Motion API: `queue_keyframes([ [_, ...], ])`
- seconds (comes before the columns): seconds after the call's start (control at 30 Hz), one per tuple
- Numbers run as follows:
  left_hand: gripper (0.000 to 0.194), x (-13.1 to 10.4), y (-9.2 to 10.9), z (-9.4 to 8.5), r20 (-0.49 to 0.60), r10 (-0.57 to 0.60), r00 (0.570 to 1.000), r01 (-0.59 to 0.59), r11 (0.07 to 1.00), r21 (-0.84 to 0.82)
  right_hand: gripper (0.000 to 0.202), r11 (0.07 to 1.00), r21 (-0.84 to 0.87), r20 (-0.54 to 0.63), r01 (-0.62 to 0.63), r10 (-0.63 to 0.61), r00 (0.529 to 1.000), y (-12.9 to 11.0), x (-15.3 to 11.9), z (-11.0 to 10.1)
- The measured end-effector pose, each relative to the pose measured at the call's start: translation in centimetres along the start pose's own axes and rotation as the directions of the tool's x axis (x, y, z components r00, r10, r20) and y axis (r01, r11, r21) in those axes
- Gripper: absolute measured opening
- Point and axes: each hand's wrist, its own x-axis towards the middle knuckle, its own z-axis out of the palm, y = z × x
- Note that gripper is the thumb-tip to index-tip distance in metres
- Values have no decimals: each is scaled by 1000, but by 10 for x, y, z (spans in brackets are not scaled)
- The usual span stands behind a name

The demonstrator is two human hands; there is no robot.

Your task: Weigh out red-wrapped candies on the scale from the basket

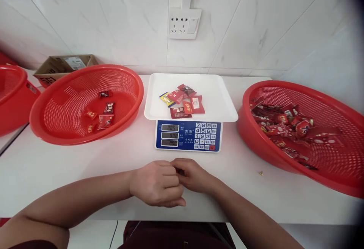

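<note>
My left hand point(159, 184) is closed in a loose fist, back upward, over the table in front of the scale. Against it rests my right hand point(193, 175), its fingers curled and touching the left knuckles; whatever either holds, if anything, is hidden. Just beyond the hands stands a digital scale point(187, 136) with a blue keypad and lit-grey displays. On its white tray point(218, 97) lies a small heap of wrapped candies point(184, 101), mostly red, with one yellow and blue wrapper.
At right, a tilted red basket point(265, 154) holds many wrapped candies. Another red basket point(48, 101) at left has several candies. Behind it is a cardboard box point(54, 64); a further red basket point(17, 101) reaches the left edge. A tiny gold scrap point(261, 173) lies on the white table point(113, 165).
</note>
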Motion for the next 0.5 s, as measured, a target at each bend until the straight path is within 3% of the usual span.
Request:
queue_keyframes([
  [0.2,24,0,-20,-24,61,-104,993,97,990,100,17,998,60,-27,-5,7,1000,1,-1,-1],
  [0.3,15,3,-30,-37,58,-215,975,200,961,188,18,994,96,-34,-44,48,998,1,-1,0],
  [0.5,20,14,-59,-51,-20,-500,866,483,825,292,23,988,128,0,-81,82,997,3,2,3],
])
